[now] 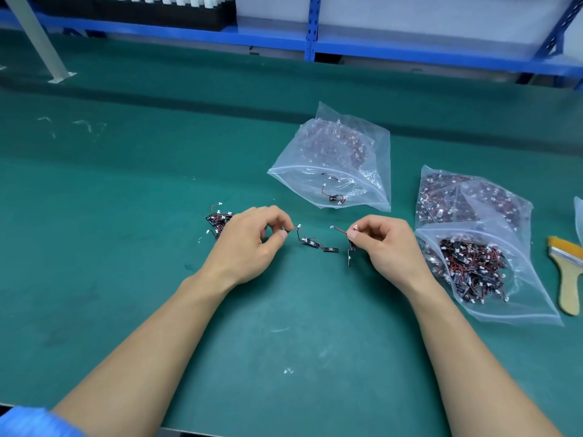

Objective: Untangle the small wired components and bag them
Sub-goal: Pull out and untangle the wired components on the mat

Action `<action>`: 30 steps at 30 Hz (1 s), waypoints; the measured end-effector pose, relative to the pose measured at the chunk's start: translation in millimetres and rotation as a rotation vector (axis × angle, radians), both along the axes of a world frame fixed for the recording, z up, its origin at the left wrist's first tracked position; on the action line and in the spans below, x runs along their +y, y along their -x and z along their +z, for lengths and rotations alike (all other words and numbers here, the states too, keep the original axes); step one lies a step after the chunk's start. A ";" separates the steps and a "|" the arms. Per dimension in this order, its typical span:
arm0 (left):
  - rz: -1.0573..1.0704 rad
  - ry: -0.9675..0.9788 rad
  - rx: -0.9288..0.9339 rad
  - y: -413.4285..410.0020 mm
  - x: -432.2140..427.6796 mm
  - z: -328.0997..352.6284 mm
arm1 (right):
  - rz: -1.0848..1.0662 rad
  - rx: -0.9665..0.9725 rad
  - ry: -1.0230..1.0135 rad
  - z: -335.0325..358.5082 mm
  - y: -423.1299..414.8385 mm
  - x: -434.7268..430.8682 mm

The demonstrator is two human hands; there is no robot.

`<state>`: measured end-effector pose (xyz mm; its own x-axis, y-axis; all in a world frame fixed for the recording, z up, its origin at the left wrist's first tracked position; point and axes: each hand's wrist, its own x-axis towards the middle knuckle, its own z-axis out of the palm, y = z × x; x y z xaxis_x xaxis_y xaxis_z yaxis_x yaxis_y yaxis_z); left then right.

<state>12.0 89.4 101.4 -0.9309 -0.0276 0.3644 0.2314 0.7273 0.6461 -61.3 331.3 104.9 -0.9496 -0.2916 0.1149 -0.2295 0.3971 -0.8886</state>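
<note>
My left hand (252, 241) pinches the wire of a small strand of black wired components (315, 242) that trails to the right onto the green mat. My right hand (383, 244) pinches another wired component (350, 247), whose black board hangs below my fingers. Behind my left hand lies a small tangled pile of components (217, 220). A clear zip bag (334, 159) lies open toward me beyond my hands, with a few components inside. To the right, an open bag (479, 272) holds several tangled components.
Another full clear bag (467, 197) lies behind the right one. A yellow-bristled brush (568, 272) rests at the right edge. A blue shelf frame (312, 29) and a black tray of white parts (142, 7) stand at the back of the green mat (284, 326).
</note>
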 end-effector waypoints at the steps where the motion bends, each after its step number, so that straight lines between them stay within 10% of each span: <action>1: 0.017 -0.012 0.006 0.3 0.0 -0.2 | -0.020 0.005 -0.018 -0.5 0.4 0.1; 8: 0.142 0.023 -0.053 2.3 -2.7 -3.9 | -0.111 0.080 -0.311 -3.7 0.4 -1.2; 30: -0.120 0.520 -0.026 -1.3 23.6 -2.0 | -0.166 -0.014 -0.112 -3.6 3.2 -0.6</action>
<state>13.3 113.0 99.4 -0.9253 0.2578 0.2782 0.3213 0.9225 0.2138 -64.6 330.7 101.3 -0.9870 -0.1414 0.0768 -0.1405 0.5249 -0.8395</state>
